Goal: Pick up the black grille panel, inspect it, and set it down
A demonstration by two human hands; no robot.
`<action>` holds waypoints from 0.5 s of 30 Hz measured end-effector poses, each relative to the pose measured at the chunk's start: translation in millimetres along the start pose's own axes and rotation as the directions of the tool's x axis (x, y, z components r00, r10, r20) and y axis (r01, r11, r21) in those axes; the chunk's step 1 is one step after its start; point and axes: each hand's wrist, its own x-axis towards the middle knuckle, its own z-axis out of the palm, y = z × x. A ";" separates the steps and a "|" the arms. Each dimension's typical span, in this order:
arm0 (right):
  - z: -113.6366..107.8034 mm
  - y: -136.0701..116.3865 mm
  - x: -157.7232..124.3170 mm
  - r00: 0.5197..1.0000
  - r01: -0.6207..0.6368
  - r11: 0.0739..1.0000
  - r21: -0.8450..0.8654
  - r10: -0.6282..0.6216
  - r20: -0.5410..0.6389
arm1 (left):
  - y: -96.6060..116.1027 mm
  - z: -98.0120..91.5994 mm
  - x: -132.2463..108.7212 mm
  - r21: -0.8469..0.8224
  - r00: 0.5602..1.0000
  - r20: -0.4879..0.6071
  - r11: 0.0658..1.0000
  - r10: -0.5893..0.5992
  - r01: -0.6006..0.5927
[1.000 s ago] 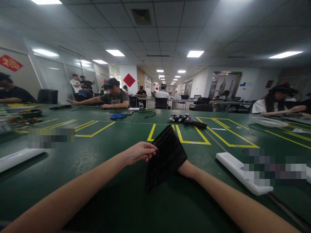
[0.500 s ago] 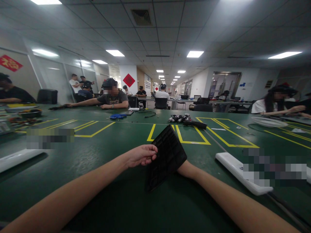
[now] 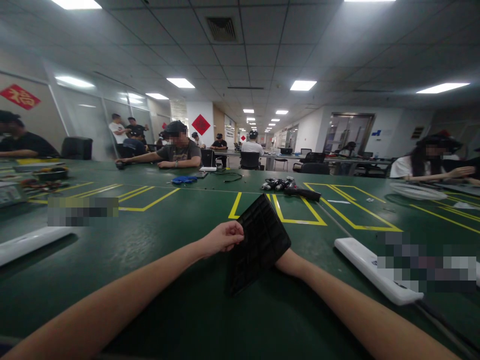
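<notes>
One black gridded panel (image 3: 262,240), steeply tilted, sits toward the middle of the tabletop's (image 3: 180,220) near edge. Right hand (image 3: 288,261) behind it: fingers hidden, can't tell grip. Left hand (image 3: 225,238) curled nearly closed by its left side; can't tell if pinching anything. Risk: weak right-hand support plus left-hand push could pivot or drop it.

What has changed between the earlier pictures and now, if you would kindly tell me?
The left hand has curled its fingers in slightly beside the black panel. A co-worker's outstretched hand has drawn back toward its owner, apparently with a dark item. The right hand still holds the black panel up at much the same tilt.
</notes>
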 end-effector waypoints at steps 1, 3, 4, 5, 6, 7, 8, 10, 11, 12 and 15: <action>0.4 -0.4 0.3 1.000 0.009 1.000 -0.002 -0.009 0.012 | 0.1 0.6 -0.6 0.047 0.999 -0.021 0.998 0.029 -0.028; 1.2 -0.7 0.2 0.999 0.020 1.000 -0.007 -0.020 0.029 | 1.6 3.0 -2.2 0.178 0.993 -0.062 0.980 0.099 -0.087; 1.4 -0.6 0.0 0.999 0.022 1.000 -0.011 -0.021 0.031 | 2.9 4.5 -3.0 0.259 0.988 -0.080 0.960 0.133 -0.108; 1.6 -0.4 -0.3 0.999 0.022 1.000 -0.014 -0.022 0.031 | 4.4 6.0 -3.6 0.333 0.982 -0.097 0.935 0.161 -0.120; 1.8 -0.1 -0.5 0.999 0.022 1.000 -0.018 -0.021 0.030 | 5.9 7.4 -4.1 0.390 0.978 -0.108 0.912 0.180 -0.125; 1.9 0.1 -0.6 0.999 0.022 1.000 -0.022 -0.022 0.030 | 7.2 8.4 -4.4 0.422 0.976 -0.111 0.898 0.189 -0.126; 2.0 0.3 -0.6 0.999 0.023 0.999 -0.025 -0.022 0.030 | 8.5 9.0 -4.5 0.434 0.976 -0.107 0.892 0.188 -0.125; 2.2 0.4 -0.3 0.999 0.026 0.999 -0.028 -0.025 0.031 | 10.3 8.7 -4.1 0.446 0.980 -0.087 0.887 0.179 -0.123; 2.3 0.4 0.0 0.999 0.028 0.999 -0.028 -0.027 0.033 | 10.9 8.0 -3.8 0.463 0.981 -0.079 0.878 0.175 -0.120; 2.4 0.4 0.2 0.999 0.030 0.999 -0.028 -0.029 0.035 | 11.4 7.1 -3.5 0.485 0.982 -0.078 0.867 0.171 -0.113; 2.2 0.4 0.8 0.998 0.038 0.999 -0.023 -0.038 0.041 | 12.4 4.6 -2.9 0.478 0.986 -0.070 0.872 0.154 -0.102</action>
